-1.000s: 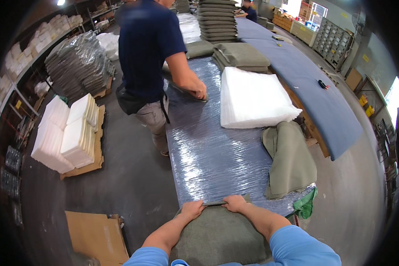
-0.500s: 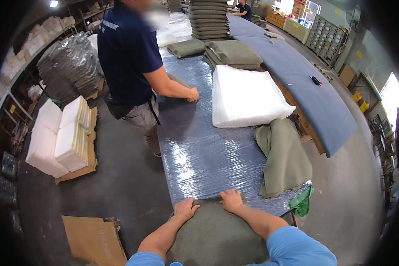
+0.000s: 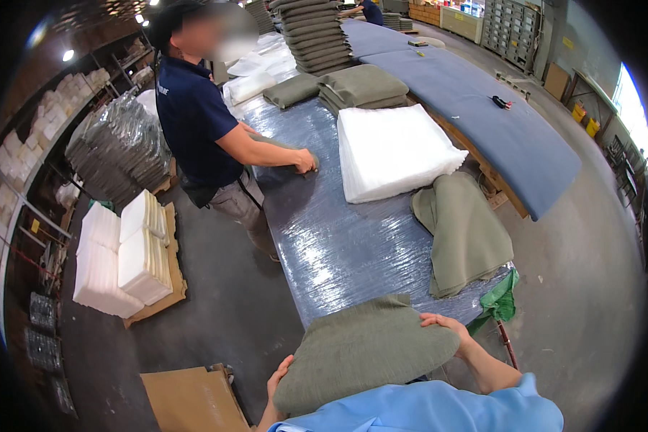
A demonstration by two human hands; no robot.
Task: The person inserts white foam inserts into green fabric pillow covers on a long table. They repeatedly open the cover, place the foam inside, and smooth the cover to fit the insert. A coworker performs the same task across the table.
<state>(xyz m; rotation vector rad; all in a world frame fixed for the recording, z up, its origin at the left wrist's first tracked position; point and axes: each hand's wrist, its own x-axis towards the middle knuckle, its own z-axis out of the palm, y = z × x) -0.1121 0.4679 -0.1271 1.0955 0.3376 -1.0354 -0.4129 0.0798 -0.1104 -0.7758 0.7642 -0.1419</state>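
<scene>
Head view: where is the olive fabric piece (image 3: 367, 353)?

Bottom centre of the frame, in front of the blue sleeves and overlapping the near end of the film-covered bench (image 3: 338, 241); whether it touches the bench, I can't tell.

And how are the hands placed?

Left hand (image 3: 281, 374) grips the lower left end, partly hidden behind the cloth. Right hand (image 3: 443, 324) is closed on the upper right edge, fingers over the top.

What lies nearest?

Just above and right of that hand, a folded olive cloth (image 3: 468, 234) rests on the bench, with green plastic (image 3: 502, 297) at the corner below it. Above the cloth sits a stack of white sheets (image 3: 399, 151).

Anyone else?

Upper left of centre, a co-worker (image 3: 198, 119) in a dark shirt has a hand on another olive piece (image 3: 272, 151).

Further out?

A tall olive stack (image 3: 313, 36) stands at top centre; white blocks (image 3: 122, 252) sit on cardboard at left.
</scene>
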